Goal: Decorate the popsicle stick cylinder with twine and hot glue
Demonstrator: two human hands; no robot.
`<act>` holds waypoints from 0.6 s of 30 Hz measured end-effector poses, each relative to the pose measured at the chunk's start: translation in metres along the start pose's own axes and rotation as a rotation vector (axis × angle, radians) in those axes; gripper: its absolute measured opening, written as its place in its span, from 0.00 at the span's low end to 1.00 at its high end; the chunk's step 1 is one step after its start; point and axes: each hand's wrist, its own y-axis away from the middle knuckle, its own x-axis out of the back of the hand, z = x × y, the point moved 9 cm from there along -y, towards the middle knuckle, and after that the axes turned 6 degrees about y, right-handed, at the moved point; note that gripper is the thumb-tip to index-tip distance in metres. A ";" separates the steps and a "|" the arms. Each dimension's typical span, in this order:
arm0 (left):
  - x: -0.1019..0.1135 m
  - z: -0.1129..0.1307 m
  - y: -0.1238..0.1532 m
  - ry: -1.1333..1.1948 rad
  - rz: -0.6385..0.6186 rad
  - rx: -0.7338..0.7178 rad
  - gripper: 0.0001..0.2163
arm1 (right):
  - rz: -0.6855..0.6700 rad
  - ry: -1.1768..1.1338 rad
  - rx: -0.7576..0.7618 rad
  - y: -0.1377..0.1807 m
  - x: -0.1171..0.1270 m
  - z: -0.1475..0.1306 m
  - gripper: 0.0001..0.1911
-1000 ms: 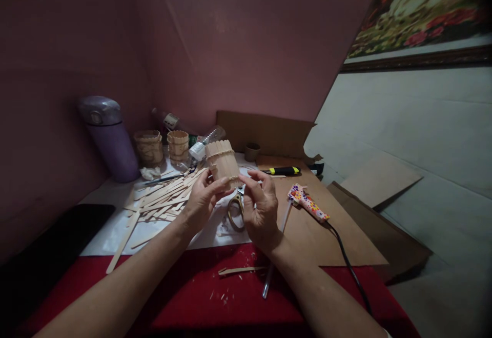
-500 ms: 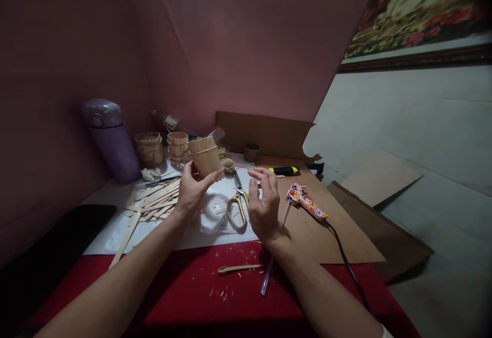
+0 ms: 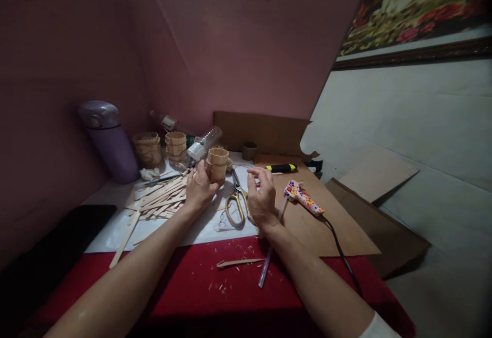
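Note:
My left hand (image 3: pixel 199 189) grips a small cup made of wooden craft sticks (image 3: pixel 217 164), held upright low over the white sheet (image 3: pixel 115 225). My right hand (image 3: pixel 262 196) hovers a little to the right of the cup, fingers curled and pinched together; what they hold, if anything, is too small to make out. Gold-handled scissors (image 3: pixel 236 202) lie on the sheet between my hands. A pile of loose craft sticks (image 3: pixel 161 197) lies left of my left hand.
Two more stick cups (image 3: pixel 148 147) (image 3: pixel 176 144), a purple flask (image 3: pixel 107 140) and a plastic bottle (image 3: pixel 203 144) stand at the back. A patterned glue gun (image 3: pixel 303 198) with its cord, a glue stick (image 3: pixel 269 256) and a yellow-black cutter (image 3: pixel 282 167) lie at the right on cardboard (image 3: pixel 326 225). A pink board stands behind.
My left hand has turned the stick cup upright and lowered it toward the table. My right hand let go of the cup, moved apart from it and curled its fingers.

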 end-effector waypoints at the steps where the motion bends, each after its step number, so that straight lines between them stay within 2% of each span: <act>1: 0.001 0.003 0.002 -0.050 -0.007 -0.019 0.38 | -0.016 0.005 -0.002 0.000 -0.002 0.001 0.11; 5: 0.004 0.004 0.006 -0.127 -0.092 -0.071 0.38 | -0.070 0.085 -0.003 0.001 -0.008 0.005 0.11; 8: 0.009 -0.010 0.003 -0.052 -0.142 0.017 0.36 | -0.192 0.265 -0.018 0.003 -0.016 0.006 0.12; 12: 0.023 -0.022 -0.004 0.062 -0.042 0.104 0.27 | -0.440 0.604 0.023 0.013 -0.031 0.003 0.13; 15: 0.032 -0.022 -0.006 0.107 0.061 0.074 0.20 | -0.536 0.777 0.108 0.022 -0.037 -0.004 0.13; 18: 0.037 -0.021 -0.005 0.143 0.108 0.058 0.14 | -0.620 0.863 0.134 0.030 -0.042 -0.005 0.14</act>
